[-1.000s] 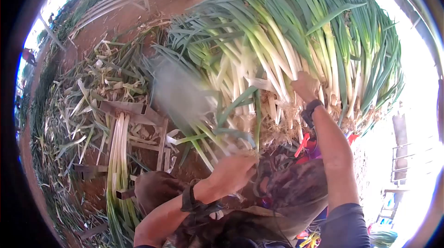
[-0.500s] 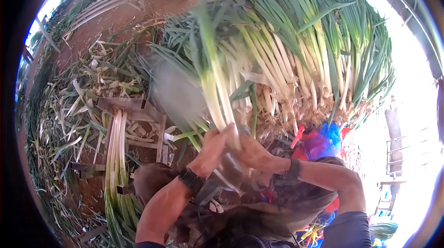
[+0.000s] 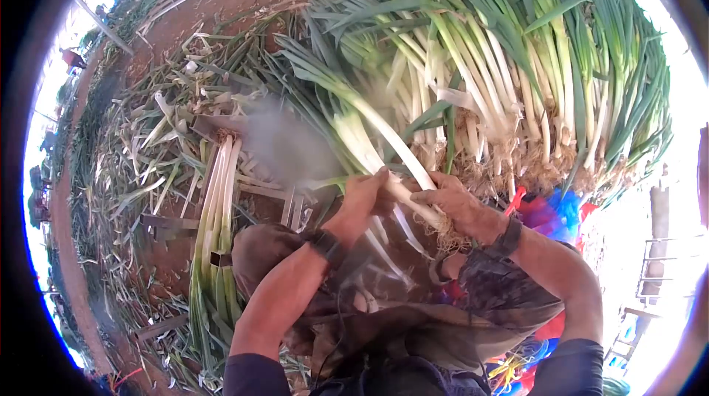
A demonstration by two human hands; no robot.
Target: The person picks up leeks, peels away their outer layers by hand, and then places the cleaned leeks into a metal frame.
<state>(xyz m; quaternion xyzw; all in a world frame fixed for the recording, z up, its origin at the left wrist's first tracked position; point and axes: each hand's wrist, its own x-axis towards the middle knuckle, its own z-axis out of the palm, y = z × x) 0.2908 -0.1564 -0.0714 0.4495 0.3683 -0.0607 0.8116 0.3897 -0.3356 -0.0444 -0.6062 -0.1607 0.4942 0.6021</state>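
Observation:
My left hand (image 3: 363, 198) is closed around the white lower part of a long green onion (image 3: 354, 136). The fingers of my right hand (image 3: 464, 208) grip a second green onion stalk (image 3: 399, 146) low down, close to the brown roots (image 3: 443, 232). Both stalks slant up and left, their green leaves lying toward the heap. Beyond my hands is a big heap of green onions (image 3: 480, 86), white stems and roots facing me. Loose pale peelings (image 3: 391, 267) hang between my knees, below my hands.
At left, several cleaner-looking green onions (image 3: 220, 211) lie in a metal rack (image 3: 173, 225). Leaf scraps (image 3: 140, 174) cover the ground around it. Blue and red plastic (image 3: 557, 215) lies beyond my right forearm. A pale smear blurs part of the view left of centre.
The upright green onions in my hands have tilted left and spread apart. My right hand has moved right, away from my left hand. The camera view has shifted.

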